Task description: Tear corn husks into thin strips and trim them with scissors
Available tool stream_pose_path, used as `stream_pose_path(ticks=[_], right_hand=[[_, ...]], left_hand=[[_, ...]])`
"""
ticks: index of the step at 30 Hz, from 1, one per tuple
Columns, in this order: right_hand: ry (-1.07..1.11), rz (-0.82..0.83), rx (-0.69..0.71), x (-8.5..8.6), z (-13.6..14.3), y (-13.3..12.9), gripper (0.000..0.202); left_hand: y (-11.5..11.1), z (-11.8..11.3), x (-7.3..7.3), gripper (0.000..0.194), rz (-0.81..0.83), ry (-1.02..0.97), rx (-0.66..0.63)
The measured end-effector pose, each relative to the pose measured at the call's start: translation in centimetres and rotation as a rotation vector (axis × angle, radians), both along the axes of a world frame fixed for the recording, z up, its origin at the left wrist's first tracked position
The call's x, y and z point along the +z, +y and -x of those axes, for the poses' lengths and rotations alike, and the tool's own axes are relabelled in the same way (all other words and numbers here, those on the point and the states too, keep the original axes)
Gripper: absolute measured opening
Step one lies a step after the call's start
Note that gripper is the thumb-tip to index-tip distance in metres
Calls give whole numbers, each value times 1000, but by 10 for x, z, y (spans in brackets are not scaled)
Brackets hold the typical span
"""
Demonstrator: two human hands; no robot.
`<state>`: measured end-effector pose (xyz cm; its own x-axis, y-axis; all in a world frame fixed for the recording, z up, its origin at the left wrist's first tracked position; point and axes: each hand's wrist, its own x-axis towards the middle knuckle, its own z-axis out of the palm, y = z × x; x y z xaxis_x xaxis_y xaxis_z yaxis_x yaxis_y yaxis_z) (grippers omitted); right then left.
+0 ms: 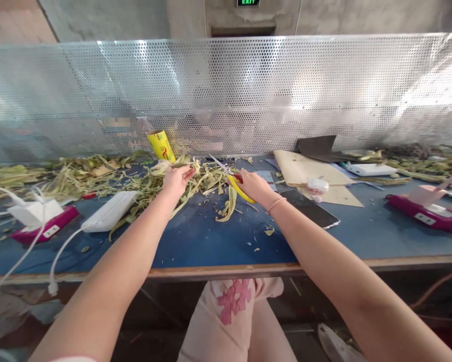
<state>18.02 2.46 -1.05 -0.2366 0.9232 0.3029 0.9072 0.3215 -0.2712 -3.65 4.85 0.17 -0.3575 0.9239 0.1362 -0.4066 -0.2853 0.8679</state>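
My right hand (254, 185) is closed around a pair of scissors with yellow and red handles (241, 190). The scissor blades (218, 162) point up and to the left, toward the dried plant pieces. My left hand (177, 180) has its fingers curled on a bit of dried plant (191, 165) at the edge of the pile. Wilted stems and leaves (206, 181) lie between the two hands, and a loose curled leaf (229, 207) is on the blue table just in front of them.
Behind the pile, a yellow tube (161, 146) leans near the perforated metal screen (241, 95). A white power bank (110, 211) and magenta power strip (47, 226) lie left. Right are a dark tablet (310, 207), brown paper (308, 168) and another magenta strip (424, 213).
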Motion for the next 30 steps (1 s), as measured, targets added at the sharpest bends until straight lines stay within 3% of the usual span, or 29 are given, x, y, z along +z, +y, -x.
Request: stream_pose_path(ticks=[5,11,16,23,30], right_hand=[[112,-12,25,-4,5,5,48],[440,16,70,-10,11,13,33],[716,2,79,-13,16,19,35],[1173,59,181,-17,21,30,42],[1281,11,182,-15,21,32,42]], left_hand=[[-3,-4,0,18,6,16,-3],[-8,-14,-2,18,41,26,-75],[-18,-34,-7,23,60,90,-203],[-32,-58,-13,25,50,109,-243],[-38,-63,-12,19,37,113,-340]])
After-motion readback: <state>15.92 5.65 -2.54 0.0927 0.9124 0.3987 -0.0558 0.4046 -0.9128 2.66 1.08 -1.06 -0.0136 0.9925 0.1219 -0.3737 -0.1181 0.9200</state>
